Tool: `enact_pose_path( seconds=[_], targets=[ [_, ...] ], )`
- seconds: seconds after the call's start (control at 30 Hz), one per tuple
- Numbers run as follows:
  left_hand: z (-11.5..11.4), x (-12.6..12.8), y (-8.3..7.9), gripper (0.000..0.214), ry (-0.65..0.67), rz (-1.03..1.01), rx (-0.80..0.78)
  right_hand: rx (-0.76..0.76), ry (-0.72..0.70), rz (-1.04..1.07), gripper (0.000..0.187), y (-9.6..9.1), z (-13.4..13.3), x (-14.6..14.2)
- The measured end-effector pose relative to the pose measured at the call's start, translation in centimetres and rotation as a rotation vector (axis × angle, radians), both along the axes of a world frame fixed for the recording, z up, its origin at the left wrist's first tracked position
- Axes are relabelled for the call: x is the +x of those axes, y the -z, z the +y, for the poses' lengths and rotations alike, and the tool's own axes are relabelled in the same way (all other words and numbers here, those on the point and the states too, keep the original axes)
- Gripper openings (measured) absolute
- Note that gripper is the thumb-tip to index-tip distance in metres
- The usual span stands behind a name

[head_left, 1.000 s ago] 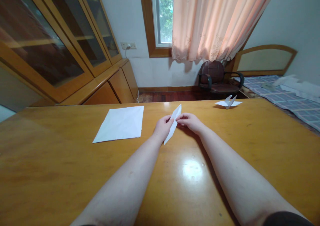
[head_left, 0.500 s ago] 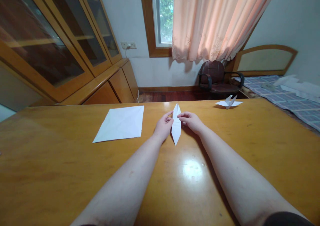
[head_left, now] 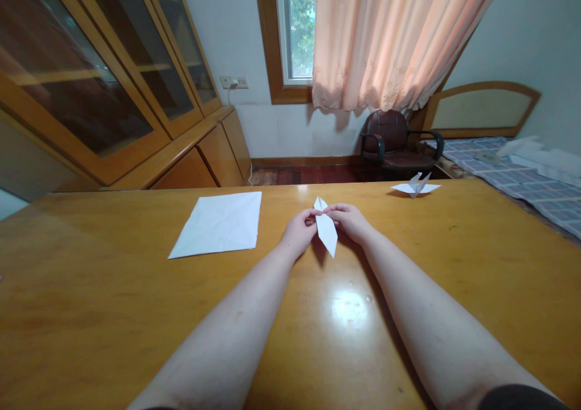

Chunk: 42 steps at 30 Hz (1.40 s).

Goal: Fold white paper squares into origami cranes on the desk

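A narrow, pointed piece of folded white paper (head_left: 327, 233) is held just above the wooden table (head_left: 113, 289), near its middle. My left hand (head_left: 298, 233) pinches the paper's upper left edge with closed fingers. From the other side my right hand (head_left: 348, 221) pinches its upper right edge. The paper's lower tip points toward me and slightly right. Both forearms stretch across the table toward it.
A flat white sheet (head_left: 220, 224) lies left of my hands. A finished paper crane (head_left: 415, 185) stands at the table's far right edge. Beyond the table are a dark armchair (head_left: 393, 141), a bed (head_left: 526, 174), a glass-door cabinet (head_left: 104, 77) and a curtained window (head_left: 385, 41).
The folded paper has turned in my fingers: its lower tip swung from pointing left toward me to pointing right. Both hands stayed in place, still pinching it.
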<state>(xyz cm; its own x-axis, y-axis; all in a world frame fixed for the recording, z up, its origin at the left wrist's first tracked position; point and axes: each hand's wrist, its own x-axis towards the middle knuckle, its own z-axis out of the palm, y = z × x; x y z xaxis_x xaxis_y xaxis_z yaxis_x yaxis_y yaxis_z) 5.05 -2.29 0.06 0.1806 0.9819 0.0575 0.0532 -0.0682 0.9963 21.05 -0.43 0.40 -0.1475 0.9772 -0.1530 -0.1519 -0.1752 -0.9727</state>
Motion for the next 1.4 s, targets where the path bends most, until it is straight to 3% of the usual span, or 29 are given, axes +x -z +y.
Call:
enact_pose_path(
  seconds=[0.27,0.43,0.6,0.8,0.97,1.07,1.23,1.4],
  targets=[
    [0.3,-0.1,0.5,0.020,-0.013,0.010,0.047,0.009,-0.006,0.084,0.025,0.5,0.4,0.0],
    [0.1,-0.2,0.0,0.020,-0.015,0.018,0.055,-0.017,-0.036,0.107,0.026,0.5,0.3,0.1],
    [-0.1,-0.4,-0.3,0.026,-0.016,0.125,0.030,0.044,-0.107,0.004,0.026,0.1,-0.1,0.0],
    [0.4,-0.5,0.3,0.022,-0.058,0.141,0.088,0.057,-0.136,-0.024,0.023,0.0,-0.1,0.0],
    [0.8,-0.3,0.8,0.020,-0.105,0.056,0.021,0.037,-0.187,0.060,0.033,0.1,0.0,0.1],
    [0.7,-0.3,0.6,0.020,-0.142,0.072,0.021,0.080,-0.236,0.005,0.035,0.0,-0.2,0.0],
    [0.5,-0.4,0.1,0.019,-0.178,0.236,0.076,0.119,-0.171,-0.159,0.031,0.0,-0.2,0.0],
    [0.5,-0.4,0.2,0.019,-0.146,0.181,0.063,0.159,-0.168,-0.281,0.031,0.3,0.0,0.3]
  ],
)
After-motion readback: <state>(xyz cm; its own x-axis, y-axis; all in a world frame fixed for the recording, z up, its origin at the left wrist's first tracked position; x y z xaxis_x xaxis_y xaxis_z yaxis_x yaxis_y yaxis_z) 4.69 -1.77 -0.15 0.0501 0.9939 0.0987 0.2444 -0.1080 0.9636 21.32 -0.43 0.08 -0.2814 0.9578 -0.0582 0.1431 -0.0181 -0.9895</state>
